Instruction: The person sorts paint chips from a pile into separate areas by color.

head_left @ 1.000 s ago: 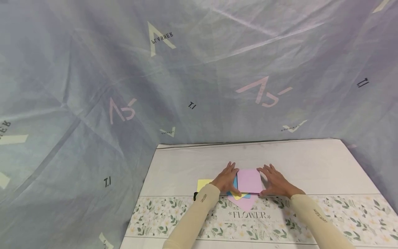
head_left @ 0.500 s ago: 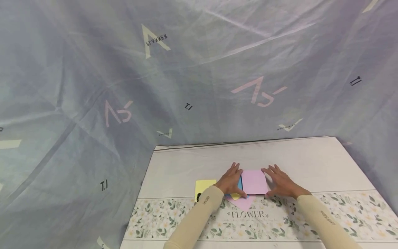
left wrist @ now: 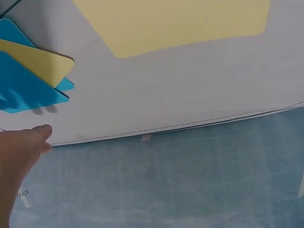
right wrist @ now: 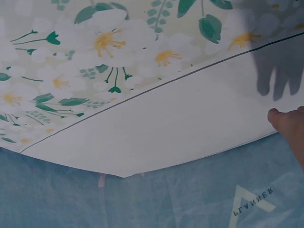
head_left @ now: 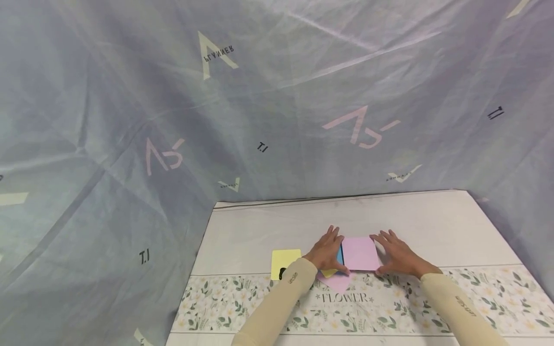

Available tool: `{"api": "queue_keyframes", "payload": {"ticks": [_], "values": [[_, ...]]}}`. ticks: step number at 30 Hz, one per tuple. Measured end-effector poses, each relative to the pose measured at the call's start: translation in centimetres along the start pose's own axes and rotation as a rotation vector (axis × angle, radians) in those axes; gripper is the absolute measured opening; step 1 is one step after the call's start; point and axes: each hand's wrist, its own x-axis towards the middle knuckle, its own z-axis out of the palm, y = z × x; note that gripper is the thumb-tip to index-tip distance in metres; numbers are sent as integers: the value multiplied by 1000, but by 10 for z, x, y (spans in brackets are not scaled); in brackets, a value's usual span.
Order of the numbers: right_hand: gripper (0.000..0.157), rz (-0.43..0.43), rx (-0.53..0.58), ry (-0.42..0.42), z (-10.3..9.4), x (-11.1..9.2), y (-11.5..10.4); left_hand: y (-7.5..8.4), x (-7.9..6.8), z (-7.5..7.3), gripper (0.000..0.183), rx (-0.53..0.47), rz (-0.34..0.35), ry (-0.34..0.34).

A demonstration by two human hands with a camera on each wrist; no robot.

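Between my two hands is a pink square card (head_left: pixel 360 253), above or upon other cards; the height cannot be told. My left hand (head_left: pixel 325 252) holds its left side, fingers at the far corner and thumb at the near one. My right hand (head_left: pixel 400 257) holds the right side in the same way. Partly under the left hand lie a blue card (head_left: pixel 340 257), a yellow card (head_left: pixel 329 273) and a second pink card (head_left: pixel 336 282). The left wrist view shows overlapping blue cards (left wrist: pixel 31 88) and a yellow card (left wrist: pixel 42 61) with rounded corners.
Left of the left hand lies a separate yellow card (head_left: pixel 284 259). A small dark object (head_left: pixel 282 273) shows beside the left sleeve. The white tabletop (head_left: pixel 268 226) has a floral band (head_left: pixel 233 302) along it. Grey-blue printed cloth (head_left: pixel 259 96) hangs behind and to the left.
Both hands have moved to the right together with the pink card between them. More of the separate yellow card on the left now shows.
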Motion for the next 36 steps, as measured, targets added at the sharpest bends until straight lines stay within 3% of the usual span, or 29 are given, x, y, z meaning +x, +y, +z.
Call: {"api": "queue_keyframes", "payload": {"ticks": [13,22,36], "values": [[107,5,-55,-5,-9,-8,14,18,11,7,116,1,6,1],[104,23,-55,-26,-18,-16,17,31,15,8,116,48,10,-2],[104,68,-33,-26,-20,-27,29,45,25,16,119,43,2,-7]]}}
